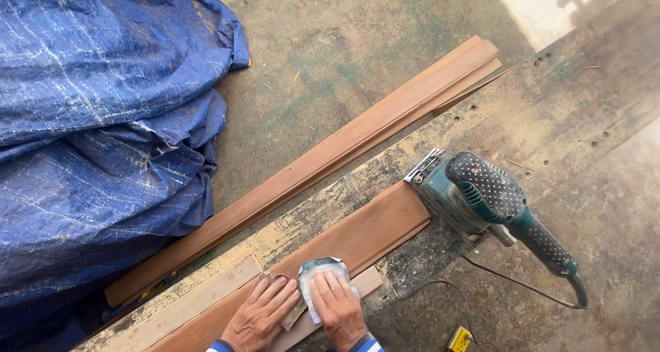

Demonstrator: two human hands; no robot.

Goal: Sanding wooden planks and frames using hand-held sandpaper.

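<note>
At the bench's near edge my right hand point(338, 309) presses a sandpaper sheet point(317, 275) flat on the board point(357, 238), left hand point(261, 314) flat beside, gripping nothing; I judge fingers could catch splinters, or knock the nearby sander point(481, 194).

Your left hand point(261, 315) and right hand point(337, 309) are bare: no gloves, rings or watch in view. Each wrist shows a sleeve cuff point(365, 343) with blue and white stripes. The frame edge cuts off the rest of your arms.
</note>
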